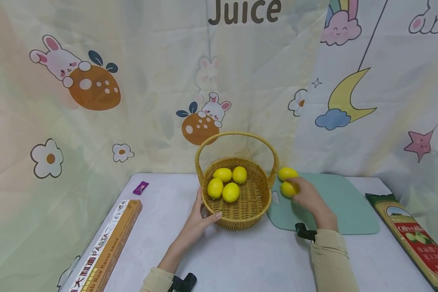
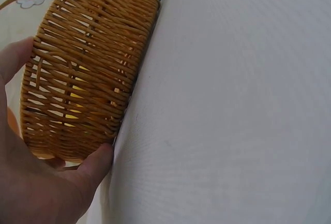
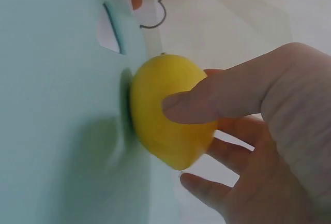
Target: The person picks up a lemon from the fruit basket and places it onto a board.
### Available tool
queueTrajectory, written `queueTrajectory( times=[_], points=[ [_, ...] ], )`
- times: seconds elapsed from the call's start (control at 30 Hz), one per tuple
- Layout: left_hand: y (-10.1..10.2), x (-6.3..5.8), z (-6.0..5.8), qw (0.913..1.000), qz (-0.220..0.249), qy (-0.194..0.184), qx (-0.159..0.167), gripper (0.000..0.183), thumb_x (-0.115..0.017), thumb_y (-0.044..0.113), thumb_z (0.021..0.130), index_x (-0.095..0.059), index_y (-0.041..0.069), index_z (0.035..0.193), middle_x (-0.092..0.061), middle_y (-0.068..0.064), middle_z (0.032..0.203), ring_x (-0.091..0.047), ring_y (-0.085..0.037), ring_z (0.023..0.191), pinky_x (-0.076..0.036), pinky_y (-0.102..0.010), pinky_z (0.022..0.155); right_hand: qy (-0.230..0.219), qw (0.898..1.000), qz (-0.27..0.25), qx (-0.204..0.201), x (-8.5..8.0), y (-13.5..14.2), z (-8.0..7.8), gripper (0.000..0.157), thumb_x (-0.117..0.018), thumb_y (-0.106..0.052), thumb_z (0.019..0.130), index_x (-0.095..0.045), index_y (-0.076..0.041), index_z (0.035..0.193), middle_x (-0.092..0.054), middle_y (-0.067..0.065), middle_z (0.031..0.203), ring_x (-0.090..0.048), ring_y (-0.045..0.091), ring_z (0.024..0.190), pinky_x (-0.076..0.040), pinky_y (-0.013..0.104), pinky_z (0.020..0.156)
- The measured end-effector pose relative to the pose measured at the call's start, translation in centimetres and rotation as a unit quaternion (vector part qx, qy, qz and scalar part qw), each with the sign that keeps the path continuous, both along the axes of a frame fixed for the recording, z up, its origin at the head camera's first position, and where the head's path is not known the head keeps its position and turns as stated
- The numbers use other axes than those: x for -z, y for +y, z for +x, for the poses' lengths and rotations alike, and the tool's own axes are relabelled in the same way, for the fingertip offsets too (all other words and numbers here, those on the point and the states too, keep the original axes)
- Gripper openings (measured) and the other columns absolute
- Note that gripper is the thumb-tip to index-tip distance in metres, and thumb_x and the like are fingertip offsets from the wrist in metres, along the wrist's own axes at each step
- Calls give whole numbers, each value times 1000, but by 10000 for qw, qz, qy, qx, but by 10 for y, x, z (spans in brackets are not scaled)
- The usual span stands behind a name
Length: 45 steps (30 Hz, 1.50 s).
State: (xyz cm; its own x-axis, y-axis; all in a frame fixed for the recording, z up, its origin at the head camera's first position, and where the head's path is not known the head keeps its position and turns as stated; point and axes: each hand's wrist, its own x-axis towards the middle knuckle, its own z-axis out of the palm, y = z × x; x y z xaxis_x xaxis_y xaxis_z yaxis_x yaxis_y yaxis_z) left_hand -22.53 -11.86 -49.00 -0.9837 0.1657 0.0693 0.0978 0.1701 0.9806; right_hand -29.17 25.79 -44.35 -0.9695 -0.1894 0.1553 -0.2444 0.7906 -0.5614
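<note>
A round wicker basket [image 1: 237, 224] with a tall arched handle stands upright mid-table, with several lemons [image 1: 230, 192] inside, mostly toward its left side. My left hand [image 1: 197, 219] grips the basket's left front, and in the left wrist view the thumb and fingers spread against its woven wall [image 2: 88, 69]. To the right, over a green cutting board [image 1: 343, 202], my right hand [image 1: 310, 198] pinches a lemon [image 3: 160, 105] between thumb and fingers. The lemon is at the board's surface; whether it touches cannot be told. Another lemon [image 1: 287, 174] lies just behind it, near the basket handle.
A long pasta box [image 1: 113, 243] lies along the left table edge, with a small purple wrapped candy [image 1: 140, 187] behind it. On the right edge lies an olive oil-labelled bag [image 1: 412, 239]. A printed cloth backdrop [image 1: 153, 101] hangs directly behind the table.
</note>
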Motion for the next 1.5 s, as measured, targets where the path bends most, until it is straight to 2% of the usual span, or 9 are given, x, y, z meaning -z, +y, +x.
queueTrajectory(
  times=[0.2, 0.47, 0.67, 0.9, 0.97, 1.2, 1.43, 1.5],
  points=[
    [-1, 0, 0, 10000, -19, 8, -10, 104, -73, 36, 90, 8, 47, 154, 3, 6, 168, -5, -26, 156, -14, -64, 120, -18, 9999, 145, 1, -10, 0, 1, 63, -58, 11, 75, -52, 6, 138, -47, 33, 142, -41, 53, 132, -32, 68, 109],
    [-1, 0, 1, 10000, -4, 53, -7, 105, -73, 34, 90, 8, 44, 156, 1, 5, 168, -6, -26, 156, -13, -63, 121, -110, 9997, 188, 51, -23, -1, 5, 62, -55, 9, 79, -50, 3, 141, -41, 32, 148, -34, 54, 137, -32, 70, 108],
    [0, -1, 1, 10000, -8, 30, -4, 105, -73, 35, 90, 8, 46, 155, 1, 5, 168, -6, -26, 156, -15, -64, 120, 0, 9999, 168, -10, -38, -5, 13, 58, -58, 3, 85, -49, 1, 142, -39, 31, 150, -35, 53, 137, -32, 69, 109],
    [0, 0, 0, 10000, 48, 42, 27, 108, -74, 34, 89, 8, 36, 159, 0, 4, 168, -7, -27, 156, -15, -63, 120, -93, 9997, 205, -33, -55, -11, 24, 60, -62, -6, 91, -43, -5, 149, -34, 29, 154, -32, 53, 139, -30, 71, 108],
    [0, -1, 0, 10000, 35, 45, 27, 108, -74, 35, 89, 8, 36, 159, 0, 4, 168, -7, -27, 156, -15, -63, 120, -60, 9998, 175, -43, -60, -12, 28, 59, -63, -7, 92, -43, -5, 148, -34, 28, 154, -32, 52, 139, -29, 71, 109],
    [0, -4, 1, 10000, 17, 23, 29, 104, -73, 34, 90, 9, 46, 155, 1, 7, 168, -4, -23, 156, -12, -61, 122, 160, 9998, 103, -95, -76, -17, 37, 59, -65, -8, 92, -45, -6, 147, -39, 24, 153, -34, 48, 140, -29, 70, 110],
    [1, -3, 2, 10000, 70, 47, 38, 107, -73, 33, 90, 9, 38, 158, 2, 6, 168, -6, -26, 156, -15, -62, 121, 260, 9995, 113, -165, -91, -25, 48, 65, -68, -11, 91, -43, -13, 151, -39, 21, 155, -34, 46, 141, -30, 69, 110],
    [1, -2, 2, 10000, 62, 19, 28, 107, -73, 34, 90, 9, 39, 158, 2, 6, 168, -6, -26, 156, -14, -62, 121, 255, 9994, 112, -218, -95, -29, 52, 66, -69, -12, 91, -42, -15, 152, -38, 19, 156, -34, 45, 142, -30, 69, 110]
  ],
)
